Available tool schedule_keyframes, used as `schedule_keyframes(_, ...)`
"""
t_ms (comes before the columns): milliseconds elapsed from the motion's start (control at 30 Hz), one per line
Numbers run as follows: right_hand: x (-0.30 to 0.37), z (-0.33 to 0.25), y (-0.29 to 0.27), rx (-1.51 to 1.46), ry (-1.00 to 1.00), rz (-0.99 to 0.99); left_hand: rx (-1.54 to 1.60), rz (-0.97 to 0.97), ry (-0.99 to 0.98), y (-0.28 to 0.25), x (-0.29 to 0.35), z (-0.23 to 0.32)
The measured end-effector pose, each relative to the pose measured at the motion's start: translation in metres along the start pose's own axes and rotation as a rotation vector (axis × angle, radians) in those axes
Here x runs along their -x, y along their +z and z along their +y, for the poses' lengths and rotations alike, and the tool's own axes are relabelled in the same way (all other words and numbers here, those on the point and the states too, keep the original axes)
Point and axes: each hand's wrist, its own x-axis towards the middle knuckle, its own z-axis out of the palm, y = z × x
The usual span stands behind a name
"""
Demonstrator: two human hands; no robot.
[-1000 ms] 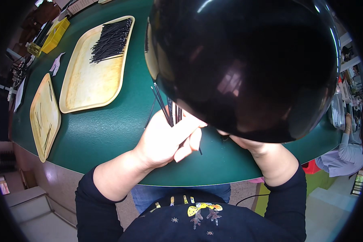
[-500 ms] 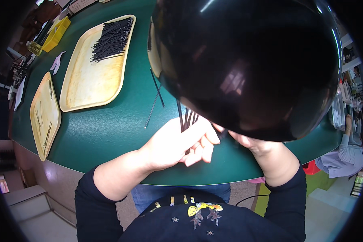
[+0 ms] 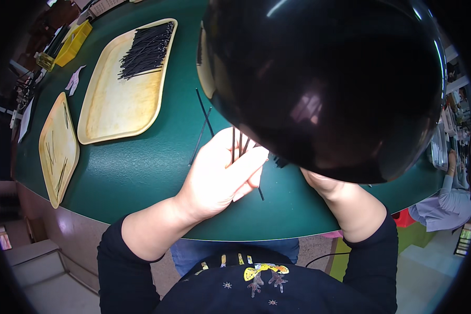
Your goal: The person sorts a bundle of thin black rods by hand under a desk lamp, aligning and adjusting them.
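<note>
My left hand (image 3: 206, 178) is closed around several thin black rods (image 3: 233, 146). Their upper ends pass behind a large glossy black dome (image 3: 324, 94), and one rod end sticks out below the fingers. The fingers of my right hand (image 3: 322, 182) are mostly hidden under the dome's lower edge, so what they hold does not show. Between the hands, the ends of a dark bunch of rods (image 3: 280, 163) peek out beneath the dome. Two loose black rods (image 3: 204, 111) lie crossed on the green table, just beyond my left hand.
A cream tray (image 3: 115, 115) at the far left holds a thick pile of black rods (image 3: 147, 51). Beside it, a smaller tray (image 3: 47, 125) carries a few thin rods. Farther back stands a yellow bin (image 3: 73, 43). Another person's arm (image 3: 451, 162) shows at the right.
My left hand has moved slightly up and left, away from my right hand, with the rods in it. A dark bunch of rods now shows between the hands.
</note>
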Motion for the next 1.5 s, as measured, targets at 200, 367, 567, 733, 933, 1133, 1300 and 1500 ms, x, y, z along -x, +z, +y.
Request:
schedule_keyframes(200, -0.009, -0.016, -0.001, 0.363, -0.077, -0.080, -0.036, 0.054, 0.021, -0.002, 0.000, 0.001)
schedule_keyframes(367, -0.018, -0.036, 0.005, 0.543, -0.187, -0.158, -0.359, 0.104, 0.051, 0.000, -0.001, 0.005)
schedule_keyframes(567, -0.022, -0.039, 0.003, 0.687, -0.353, -0.212, -0.752, 0.160, 0.412, 0.004, 0.000, 0.004)
schedule_keyframes(733, -0.024, -0.042, 0.002, 0.774, -0.411, -0.231, -0.673, 0.194, 0.452, 0.002, -0.004, -0.001)
schedule_keyframes(933, -0.023, -0.042, 0.004, 0.757, -0.362, -0.194, -0.975, 0.260, 0.657, 0.001, -0.006, 0.002)
schedule_keyframes(1133, -0.022, -0.041, 0.008, 0.784, -0.392, -0.165, -0.973, 0.265, 0.646, 0.002, -0.006, 0.001)
schedule_keyframes(1300, -0.022, -0.040, 0.006, 0.854, -0.447, -0.195, -0.948, 0.257, 0.674, 0.001, -0.006, 0.001)
schedule_keyframes(1500, -0.022, -0.040, 0.007, 0.876, -0.450, -0.207, -0.748, 0.169, 0.448, -0.002, -0.006, -0.001)
